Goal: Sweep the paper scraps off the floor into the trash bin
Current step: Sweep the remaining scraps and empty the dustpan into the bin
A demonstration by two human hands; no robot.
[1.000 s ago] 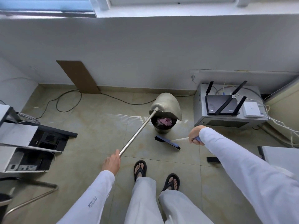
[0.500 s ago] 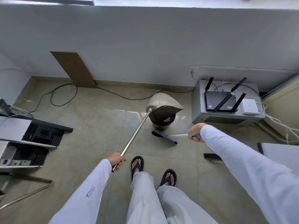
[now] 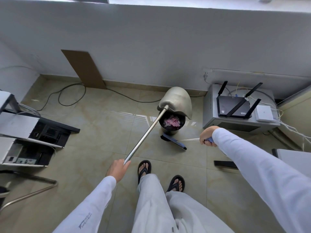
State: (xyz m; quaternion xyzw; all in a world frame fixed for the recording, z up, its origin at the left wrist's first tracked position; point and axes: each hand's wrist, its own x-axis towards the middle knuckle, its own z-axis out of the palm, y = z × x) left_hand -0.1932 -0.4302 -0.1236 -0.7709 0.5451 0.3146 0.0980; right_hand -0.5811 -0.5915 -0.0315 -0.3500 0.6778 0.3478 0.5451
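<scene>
A metal dustpan (image 3: 175,101) on a long steel handle (image 3: 144,136) is tipped upside down over the small dark trash bin (image 3: 170,131). Pink and white paper scraps (image 3: 171,122) lie inside the bin. My left hand (image 3: 117,169) grips the low end of the steel handle. My right hand (image 3: 207,136) grips the blue end of a broom's handle. The broom's dark head (image 3: 173,141) rests on the floor just in front of the bin.
A grey cabinet (image 3: 235,121) with a black router (image 3: 234,108) stands right of the bin. Open computer cases (image 3: 32,140) sit at the left, a chair leg (image 3: 30,192) below them. Cables (image 3: 70,95) trail along the wall beside a cardboard sheet (image 3: 84,68). My sandalled feet (image 3: 159,175) stand on the tiles.
The dustpan has tilted further back over the bin, so the scraps inside show again. My left hand has slid a little on the handle. The broom has hardly moved.
</scene>
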